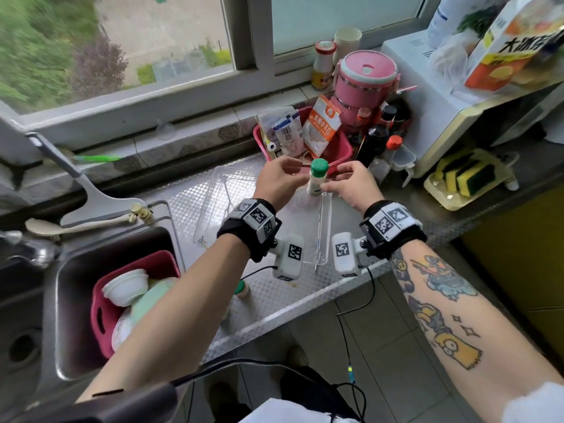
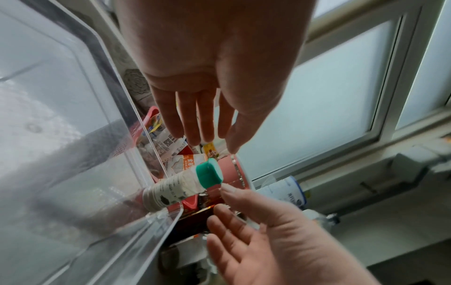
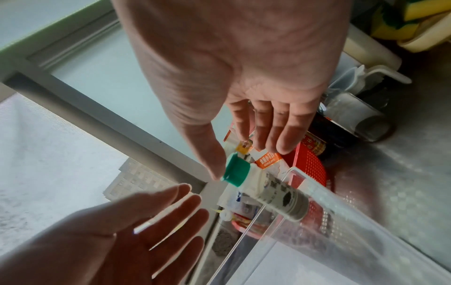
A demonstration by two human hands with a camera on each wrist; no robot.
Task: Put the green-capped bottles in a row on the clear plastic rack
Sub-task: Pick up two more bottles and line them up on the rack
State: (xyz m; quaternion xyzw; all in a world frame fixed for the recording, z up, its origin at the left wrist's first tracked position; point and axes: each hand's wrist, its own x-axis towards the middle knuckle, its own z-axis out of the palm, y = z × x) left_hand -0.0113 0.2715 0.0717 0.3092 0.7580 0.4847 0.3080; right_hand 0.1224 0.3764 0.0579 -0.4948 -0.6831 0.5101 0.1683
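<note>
One white bottle with a green cap (image 1: 317, 177) stands upright at the far right corner of the clear plastic rack (image 1: 213, 215). My left hand (image 1: 287, 175) and right hand (image 1: 341, 181) flank it, both with straight fingers. In the left wrist view the bottle (image 2: 180, 187) stands free between the left hand (image 2: 195, 125) and the right hand (image 2: 244, 221). In the right wrist view the thumb of the right hand (image 3: 244, 154) lies right beside the green cap (image 3: 236, 171); whether it touches I cannot tell. A second green-capped bottle (image 1: 241, 289) is on the counter, half hidden under my left forearm.
Just behind the rack sits a red basket (image 1: 338, 148) of packets, with dark sauce bottles (image 1: 374, 141) and a pink lunch container (image 1: 366, 83) beside it. Sponges in a tray (image 1: 464, 175) lie to the right. The sink (image 1: 61, 300) at left holds a red basin of bowls.
</note>
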